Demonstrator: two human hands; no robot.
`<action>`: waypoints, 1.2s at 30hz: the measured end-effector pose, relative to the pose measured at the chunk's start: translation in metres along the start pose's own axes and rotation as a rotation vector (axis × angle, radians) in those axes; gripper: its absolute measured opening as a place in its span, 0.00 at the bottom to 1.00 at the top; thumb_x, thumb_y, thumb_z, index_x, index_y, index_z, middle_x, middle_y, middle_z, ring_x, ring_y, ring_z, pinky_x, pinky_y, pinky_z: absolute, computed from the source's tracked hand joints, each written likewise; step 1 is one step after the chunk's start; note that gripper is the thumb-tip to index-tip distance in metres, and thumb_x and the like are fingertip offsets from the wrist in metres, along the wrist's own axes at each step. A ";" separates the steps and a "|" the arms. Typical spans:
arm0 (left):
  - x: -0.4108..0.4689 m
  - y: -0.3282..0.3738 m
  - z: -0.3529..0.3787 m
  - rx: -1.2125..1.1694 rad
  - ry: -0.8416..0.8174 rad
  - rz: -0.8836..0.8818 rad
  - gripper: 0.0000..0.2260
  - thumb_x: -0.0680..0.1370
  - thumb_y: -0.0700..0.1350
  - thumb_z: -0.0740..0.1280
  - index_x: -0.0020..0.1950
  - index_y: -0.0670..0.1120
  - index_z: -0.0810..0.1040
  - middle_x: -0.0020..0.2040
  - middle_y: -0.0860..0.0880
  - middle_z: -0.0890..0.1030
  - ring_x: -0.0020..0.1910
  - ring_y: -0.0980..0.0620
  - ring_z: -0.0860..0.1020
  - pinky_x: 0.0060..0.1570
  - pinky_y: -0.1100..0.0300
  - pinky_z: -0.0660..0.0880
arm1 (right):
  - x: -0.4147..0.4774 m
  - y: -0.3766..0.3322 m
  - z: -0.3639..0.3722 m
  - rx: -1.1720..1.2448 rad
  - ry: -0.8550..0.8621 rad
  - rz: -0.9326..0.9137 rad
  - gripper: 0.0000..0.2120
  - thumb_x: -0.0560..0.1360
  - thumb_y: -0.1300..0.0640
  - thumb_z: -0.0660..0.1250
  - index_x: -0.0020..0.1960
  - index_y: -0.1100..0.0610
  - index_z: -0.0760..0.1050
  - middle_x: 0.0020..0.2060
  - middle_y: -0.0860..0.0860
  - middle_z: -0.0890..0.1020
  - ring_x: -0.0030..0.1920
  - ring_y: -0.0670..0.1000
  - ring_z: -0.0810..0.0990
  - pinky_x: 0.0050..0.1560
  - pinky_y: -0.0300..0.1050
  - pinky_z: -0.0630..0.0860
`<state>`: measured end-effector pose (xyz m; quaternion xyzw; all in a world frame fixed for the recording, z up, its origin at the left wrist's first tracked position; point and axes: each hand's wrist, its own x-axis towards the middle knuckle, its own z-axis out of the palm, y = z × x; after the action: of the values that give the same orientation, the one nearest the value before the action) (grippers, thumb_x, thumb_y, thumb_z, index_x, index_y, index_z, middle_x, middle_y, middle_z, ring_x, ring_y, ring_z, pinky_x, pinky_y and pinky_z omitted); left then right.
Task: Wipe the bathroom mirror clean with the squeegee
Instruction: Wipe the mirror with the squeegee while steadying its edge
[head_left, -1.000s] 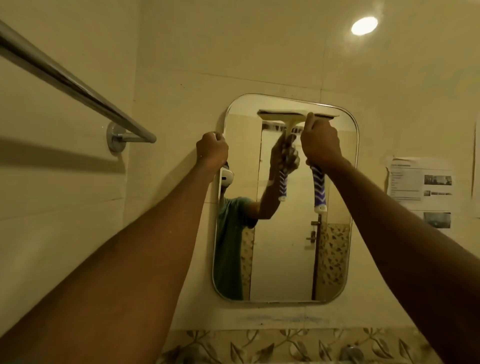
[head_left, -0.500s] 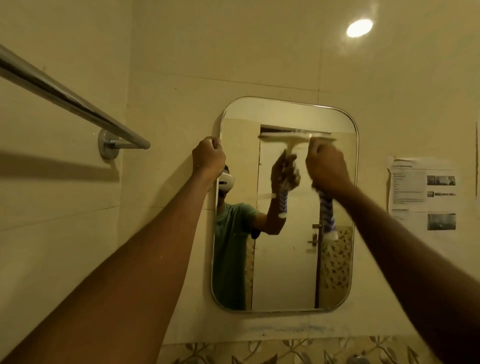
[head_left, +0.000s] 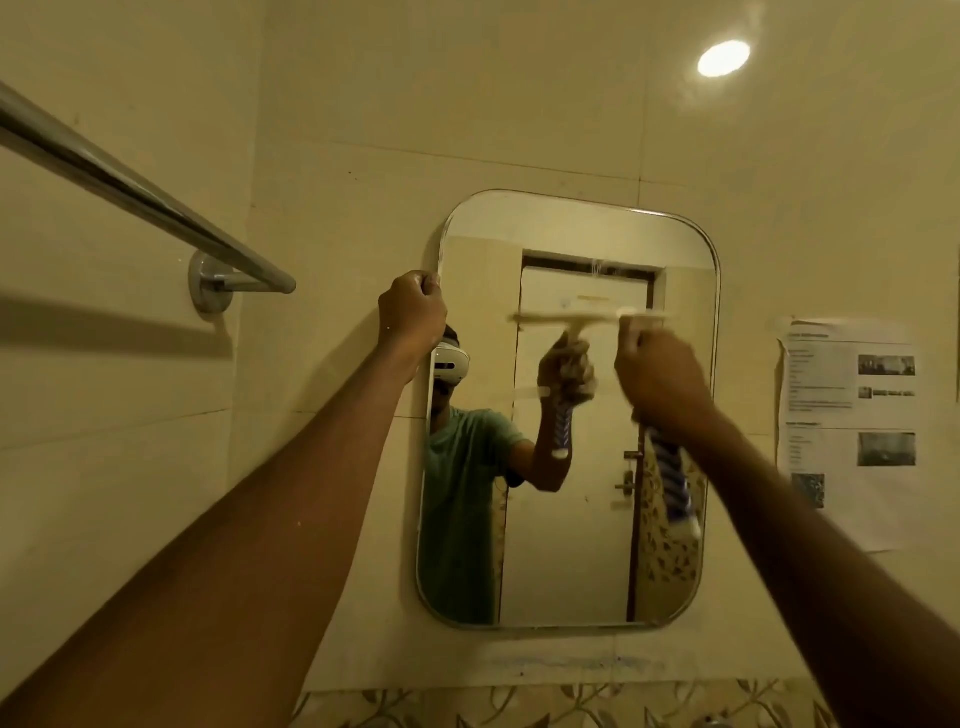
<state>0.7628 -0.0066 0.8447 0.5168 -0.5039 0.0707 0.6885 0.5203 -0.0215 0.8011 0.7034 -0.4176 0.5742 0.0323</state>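
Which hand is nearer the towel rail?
Left. The left hand holds the mirror at its left edge, just right of the towel rail; the right hand holds the squeegee farther right.

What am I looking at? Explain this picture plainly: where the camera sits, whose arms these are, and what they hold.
There is no machine here: a person wears a wide-angle camera on the head, so you see both bare arms reaching forward. The left hand grips the left edge of the wall mirror, fingers curled round it. The right hand holds a squeegee by its blue-and-white handle, its pale blade against the glass, in the upper half. That spot is blurred. The glass reflects the person, the squeegee and a door. A metal towel rail is on the left wall, a printed sheet is stuck right of the mirror, and a round light shines above.
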 end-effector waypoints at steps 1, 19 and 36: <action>0.000 -0.001 0.000 -0.011 -0.001 -0.004 0.13 0.82 0.46 0.56 0.50 0.43 0.78 0.45 0.42 0.82 0.44 0.43 0.81 0.49 0.47 0.80 | 0.021 -0.007 -0.010 0.018 0.042 -0.014 0.23 0.84 0.48 0.50 0.34 0.55 0.70 0.24 0.50 0.73 0.15 0.40 0.69 0.15 0.28 0.63; -0.007 -0.002 -0.001 0.015 0.023 0.035 0.13 0.82 0.45 0.56 0.43 0.42 0.76 0.38 0.45 0.79 0.39 0.45 0.79 0.40 0.51 0.79 | -0.048 0.035 0.012 0.045 0.008 0.061 0.22 0.83 0.46 0.51 0.35 0.53 0.71 0.25 0.48 0.73 0.19 0.40 0.70 0.20 0.35 0.68; -0.006 -0.005 -0.001 0.025 0.031 0.072 0.14 0.82 0.46 0.56 0.46 0.41 0.77 0.40 0.43 0.80 0.40 0.44 0.80 0.42 0.51 0.78 | -0.033 0.036 0.005 0.053 0.093 0.069 0.23 0.84 0.49 0.50 0.34 0.56 0.71 0.24 0.50 0.73 0.17 0.41 0.68 0.17 0.32 0.65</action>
<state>0.7637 -0.0052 0.8374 0.5056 -0.5105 0.1098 0.6868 0.5023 -0.0293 0.7563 0.6618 -0.4241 0.6180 0.0132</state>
